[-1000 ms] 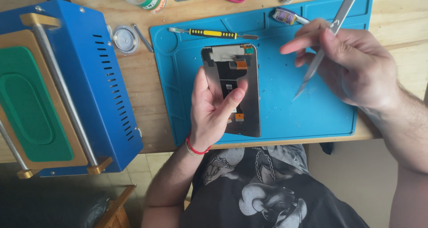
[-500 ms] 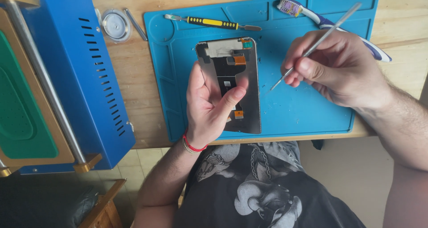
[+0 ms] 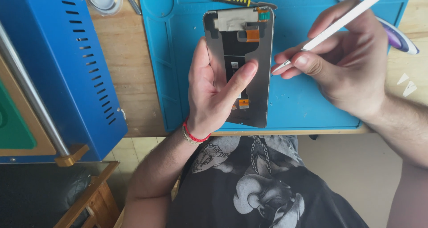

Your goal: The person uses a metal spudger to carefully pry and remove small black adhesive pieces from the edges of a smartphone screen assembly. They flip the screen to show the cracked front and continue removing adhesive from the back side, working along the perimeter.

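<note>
Phone screen assy (image 3: pixel 249 72) held upright-ish in left hand (image 3: pixel 211 94), thumb across back. Tweezers (image 3: pixel 339 23) pinched in right hand (image 3: pixel 345 69), tip near screen edge, above blue mat (image 3: pixel 307 103).

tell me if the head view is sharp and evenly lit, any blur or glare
Head view: even, soft daylight, no harsh glare; the left hand and grey opened phone screen panel look sharp; the right hand and its thin white tweezers are crisp too; only faint shadows on the blue silicone mat.

wooden table (image 3: pixel 129 90), tiled floor (image 3: pixel 133 150), daylight
</note>
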